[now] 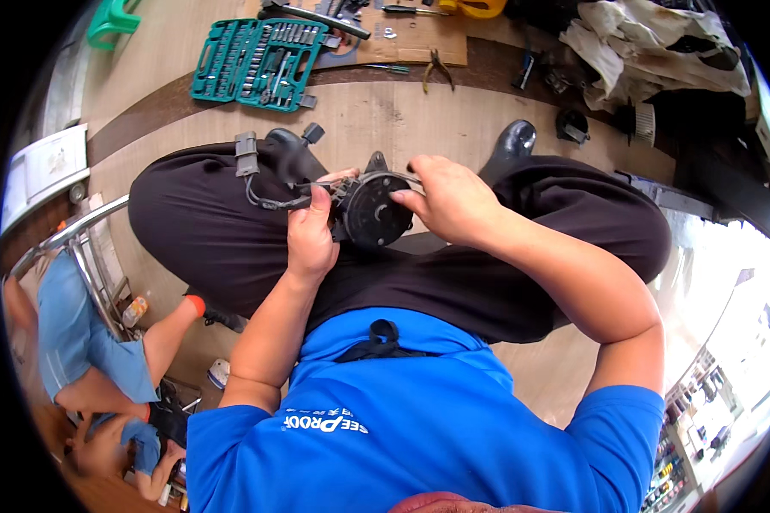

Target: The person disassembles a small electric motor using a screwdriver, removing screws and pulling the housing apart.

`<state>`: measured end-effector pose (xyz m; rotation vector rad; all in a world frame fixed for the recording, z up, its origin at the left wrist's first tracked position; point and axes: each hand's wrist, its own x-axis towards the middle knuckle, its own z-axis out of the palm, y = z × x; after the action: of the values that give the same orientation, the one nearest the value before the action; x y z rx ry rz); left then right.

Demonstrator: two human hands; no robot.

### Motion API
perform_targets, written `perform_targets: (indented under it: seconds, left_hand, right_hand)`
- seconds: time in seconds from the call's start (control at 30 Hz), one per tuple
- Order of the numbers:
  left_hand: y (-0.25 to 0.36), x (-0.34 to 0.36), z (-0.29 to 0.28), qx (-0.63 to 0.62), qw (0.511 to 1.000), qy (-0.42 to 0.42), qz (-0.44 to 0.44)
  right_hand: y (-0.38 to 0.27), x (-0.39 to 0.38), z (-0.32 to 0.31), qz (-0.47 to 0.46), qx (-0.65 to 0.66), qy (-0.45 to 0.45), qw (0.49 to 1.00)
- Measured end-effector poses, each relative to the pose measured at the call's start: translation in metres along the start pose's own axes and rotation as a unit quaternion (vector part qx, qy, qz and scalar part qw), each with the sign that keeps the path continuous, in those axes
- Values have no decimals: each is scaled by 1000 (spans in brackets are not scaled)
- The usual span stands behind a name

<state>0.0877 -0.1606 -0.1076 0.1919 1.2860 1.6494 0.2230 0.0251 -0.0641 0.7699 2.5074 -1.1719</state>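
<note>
My left hand (315, 235) holds a round black car part (376, 209) between my knees, thumb on its near-left side and fingers behind it. The part has a flat disc face with small studs and a mounting ear at the top; its exact kind I cannot make out. A short wire lead runs left from it to a grey plug connector (246, 154) over my left thigh. My right hand (453, 198) is closed at the part's upper right edge, thumb against the disc face. Something thin shows by those fingertips, too small to name.
Ahead on the floor lie an open green socket set (261, 64), pliers (437, 70) and a screwdriver (415, 10) on cardboard (436, 47). Dark car parts and a pale cloth (650, 51) are at the far right. Another person (94, 325) sits at the left by a metal-framed chair.
</note>
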Motion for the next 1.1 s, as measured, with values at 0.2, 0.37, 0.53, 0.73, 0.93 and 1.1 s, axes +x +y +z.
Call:
perform_targets:
  seconds: [0.2, 0.37, 0.53, 0.73, 0.93, 1.1]
  left_hand:
    - [14, 4, -7, -87, 994, -20, 64]
    - [25, 7, 2, -79, 995, 19, 61]
    - [47, 16, 16, -100, 992, 52, 48]
    - [87, 34, 30, 161, 984, 53, 50]
    - [123, 55, 22, 370, 926, -63, 26]
    - [122, 62, 24, 317, 946, -46, -52]
  right_hand:
    - [1, 9, 1, -32, 95, -47, 994]
    - [-13, 0, 2, -55, 75, 6, 996]
    - [-21, 2, -3, -54, 68, 9, 996]
    - [-4, 19, -14, -136, 167, 52, 975]
    - [36, 24, -16, -52, 444, -211, 870]
    - [47, 25, -6, 109, 593, -278, 748]
